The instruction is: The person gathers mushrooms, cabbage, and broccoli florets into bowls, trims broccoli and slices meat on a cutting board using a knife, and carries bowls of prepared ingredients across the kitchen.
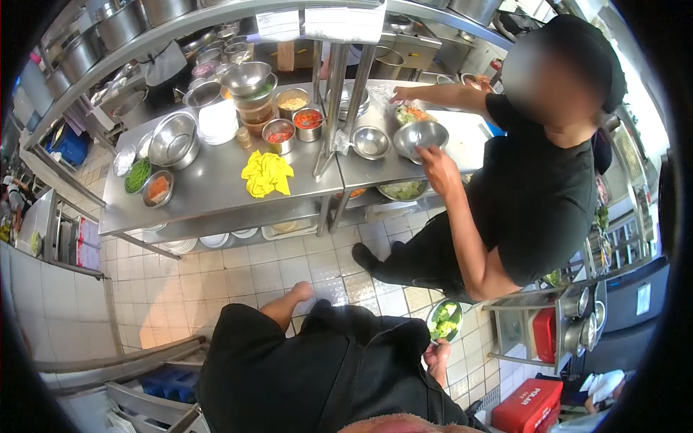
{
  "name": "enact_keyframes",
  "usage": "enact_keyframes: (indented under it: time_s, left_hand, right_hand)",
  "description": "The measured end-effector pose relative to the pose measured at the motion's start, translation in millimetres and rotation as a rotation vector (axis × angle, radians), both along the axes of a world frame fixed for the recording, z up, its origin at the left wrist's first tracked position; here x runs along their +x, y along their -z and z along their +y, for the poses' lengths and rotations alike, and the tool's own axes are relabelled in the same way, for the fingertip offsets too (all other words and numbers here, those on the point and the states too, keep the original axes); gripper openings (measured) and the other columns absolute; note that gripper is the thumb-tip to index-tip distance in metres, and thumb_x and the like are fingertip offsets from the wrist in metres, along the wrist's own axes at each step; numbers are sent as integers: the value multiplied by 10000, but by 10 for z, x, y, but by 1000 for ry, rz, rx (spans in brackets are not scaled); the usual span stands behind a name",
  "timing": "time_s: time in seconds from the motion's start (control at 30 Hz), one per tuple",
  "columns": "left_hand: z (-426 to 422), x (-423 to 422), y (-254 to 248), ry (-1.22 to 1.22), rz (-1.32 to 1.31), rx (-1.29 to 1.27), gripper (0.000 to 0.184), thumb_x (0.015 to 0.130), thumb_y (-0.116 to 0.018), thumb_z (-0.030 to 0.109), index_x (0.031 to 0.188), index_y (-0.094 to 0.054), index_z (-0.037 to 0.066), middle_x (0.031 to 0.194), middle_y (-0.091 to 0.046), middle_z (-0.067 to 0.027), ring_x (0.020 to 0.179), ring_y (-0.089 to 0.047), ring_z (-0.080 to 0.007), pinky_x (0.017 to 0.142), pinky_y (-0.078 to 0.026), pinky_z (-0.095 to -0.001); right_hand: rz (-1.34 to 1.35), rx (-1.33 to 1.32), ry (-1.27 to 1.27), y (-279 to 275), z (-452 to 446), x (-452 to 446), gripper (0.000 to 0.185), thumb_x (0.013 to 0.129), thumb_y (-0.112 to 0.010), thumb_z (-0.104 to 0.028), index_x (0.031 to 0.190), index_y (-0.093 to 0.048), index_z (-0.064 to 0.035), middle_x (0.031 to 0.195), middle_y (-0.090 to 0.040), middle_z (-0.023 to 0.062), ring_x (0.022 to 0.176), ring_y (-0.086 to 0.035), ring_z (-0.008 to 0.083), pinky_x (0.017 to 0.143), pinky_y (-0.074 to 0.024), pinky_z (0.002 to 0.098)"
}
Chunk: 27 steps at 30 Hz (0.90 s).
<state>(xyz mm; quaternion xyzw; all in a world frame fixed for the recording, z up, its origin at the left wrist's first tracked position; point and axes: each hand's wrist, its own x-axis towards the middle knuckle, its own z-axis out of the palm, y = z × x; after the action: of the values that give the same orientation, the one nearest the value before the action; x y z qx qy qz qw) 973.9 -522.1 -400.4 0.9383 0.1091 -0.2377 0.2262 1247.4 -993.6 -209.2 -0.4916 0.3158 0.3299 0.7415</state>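
Low at my right side, my right hand [437, 355] grips the edge of a round bowl of chopped green vegetables [445, 321]. The bowl is seen from above, over the tiled floor. My left hand [302, 291] hangs in front of my body, its fingers curled in and nothing visible in it. It touches nothing, and the steel counter stands beyond it. On that counter lies a crumpled yellow cloth [267, 174].
A co-worker in black stands at the counter's right part, holding a steel bowl [421, 139] over it. Metal containers of chopped red food [279, 135], a stack of white plates [217, 123] and nested steel bowls [174, 139] stand on the counter. A red cooler box [527, 405] is at lower right.
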Motion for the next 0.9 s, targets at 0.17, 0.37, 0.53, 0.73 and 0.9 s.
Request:
enact_keyframes:
  time_s: [0.17, 0.37, 0.53, 0.73, 0.9]
  left_hand:
    - [54, 252, 231, -120, -24, -68, 250, 788, -575, 276, 822, -711, 69, 864, -672, -181, 842, -652, -338, 753, -516, -449]
    - [233, -180, 178, -326, 131, -361, 134, 755, -639, 197, 743, -661, 66, 700, -647, -126, 657, -630, -295, 598, -509, -445]
    - [498, -573, 363, 178, 60, -264, 182, 766, -629, 196, 770, -640, 15, 694, -622, -147, 614, -603, -295, 539, -485, -418]
    - [819, -707, 988, 272, 89, -134, 154, 748, -630, 165, 789, -631, 16, 720, -633, -161, 689, -629, -331, 600, -503, -434]
    - [627, -465, 2157, 517, -460, -4, 144, 750, -628, 150, 803, -622, 17, 708, -629, -153, 697, -632, -326, 605, -504, -428]
  right_hand:
    - [-38, 36, 246, -150, -34, -145, 292, 832, -481, -120, 1110, -563, -81, 915, -657, 81, 704, -637, 221, 599, -558, 355]
    - [-73, 82, 368, -10, -324, -213, 303, 831, -496, -74, 1131, -539, -59, 1015, -641, 102, 878, -647, 238, 680, -562, 398]
    - [-187, -84, 446, -133, -259, -178, 330, 811, -487, -46, 1138, -500, -6, 1039, -616, 191, 845, -656, 314, 634, -595, 438]
    - [-380, 25, 474, 341, -309, -184, 375, 815, -477, -35, 1183, -466, 37, 1058, -615, 188, 831, -673, 318, 647, -609, 441]
    - [-500, 17, 489, 1182, -604, 109, 288, 827, -509, -12, 1097, -492, 88, 1086, -587, 220, 900, -649, 341, 695, -599, 483]
